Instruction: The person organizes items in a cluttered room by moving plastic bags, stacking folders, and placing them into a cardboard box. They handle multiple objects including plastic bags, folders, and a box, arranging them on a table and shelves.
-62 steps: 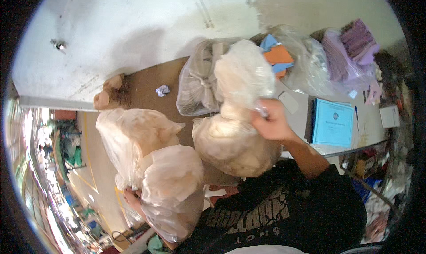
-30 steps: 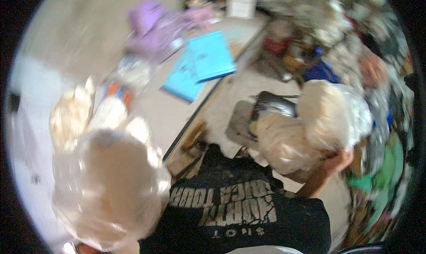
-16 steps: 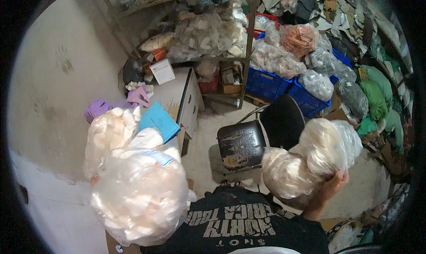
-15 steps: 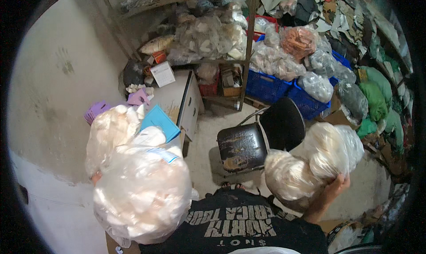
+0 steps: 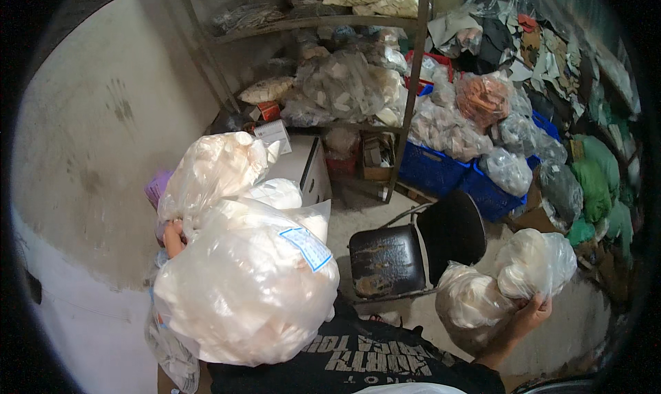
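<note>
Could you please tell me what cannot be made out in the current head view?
Head view:
Left hand: partly hidden behind the large white bag.
Desk: partly hidden behind the bags on the left.
Label: writing too small to read.
Shelf: top cut off by the upper edge.

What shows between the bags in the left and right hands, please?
The head view shows the black chair, some floor and part of the black shirt.
</note>
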Tool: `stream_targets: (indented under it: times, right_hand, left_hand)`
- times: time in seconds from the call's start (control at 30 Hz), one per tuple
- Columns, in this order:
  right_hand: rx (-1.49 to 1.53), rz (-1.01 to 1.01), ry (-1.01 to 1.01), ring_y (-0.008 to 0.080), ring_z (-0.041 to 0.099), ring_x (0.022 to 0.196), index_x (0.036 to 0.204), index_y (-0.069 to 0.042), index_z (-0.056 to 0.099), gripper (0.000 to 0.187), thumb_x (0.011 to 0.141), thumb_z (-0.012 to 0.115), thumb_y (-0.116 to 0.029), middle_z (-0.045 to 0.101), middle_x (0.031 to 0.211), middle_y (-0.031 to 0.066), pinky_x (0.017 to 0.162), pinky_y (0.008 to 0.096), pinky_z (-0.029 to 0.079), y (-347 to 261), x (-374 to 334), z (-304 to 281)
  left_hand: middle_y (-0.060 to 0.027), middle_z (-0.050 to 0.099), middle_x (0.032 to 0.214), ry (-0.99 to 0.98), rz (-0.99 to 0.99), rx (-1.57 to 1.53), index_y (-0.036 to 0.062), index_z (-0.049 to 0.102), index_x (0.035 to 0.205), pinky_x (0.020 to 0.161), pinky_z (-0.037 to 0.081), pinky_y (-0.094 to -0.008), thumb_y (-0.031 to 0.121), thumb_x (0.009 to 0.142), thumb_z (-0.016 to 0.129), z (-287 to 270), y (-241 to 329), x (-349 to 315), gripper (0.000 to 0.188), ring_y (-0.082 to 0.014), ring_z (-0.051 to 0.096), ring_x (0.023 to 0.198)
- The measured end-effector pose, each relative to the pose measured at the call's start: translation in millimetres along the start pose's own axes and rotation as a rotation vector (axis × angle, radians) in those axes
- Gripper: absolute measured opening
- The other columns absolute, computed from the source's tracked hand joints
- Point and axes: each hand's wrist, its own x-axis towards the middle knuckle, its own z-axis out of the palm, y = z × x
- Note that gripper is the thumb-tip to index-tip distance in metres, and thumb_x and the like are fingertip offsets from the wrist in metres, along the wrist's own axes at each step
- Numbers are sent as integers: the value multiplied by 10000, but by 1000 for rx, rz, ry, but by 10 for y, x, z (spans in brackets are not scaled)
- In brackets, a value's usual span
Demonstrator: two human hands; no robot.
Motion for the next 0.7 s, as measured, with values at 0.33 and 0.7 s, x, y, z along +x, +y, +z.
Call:
stream_targets:
  times: [0.33,0.7]
  right_hand:
    - [359,89,-238,173,636,793,1093,103,619,591,908,683,-455,666,936,97,693,294,508,1013,-42,-137]
    - [425,101,-84,235,655,874,1075,135,613,575,860,682,-394,669,994,158,803,366,531,1561,-26,-4]
  left_hand:
    - [-260,662,868,-6,403,-50,-61,686,783,762,502,-480,358,851,571,625,1043,-31,440,-416,642,825]
    - [-287,672,905,262,1001,-66,-69,699,802,795,511,-500,379,844,573,1833,2956,1758,468,-454,657,862]
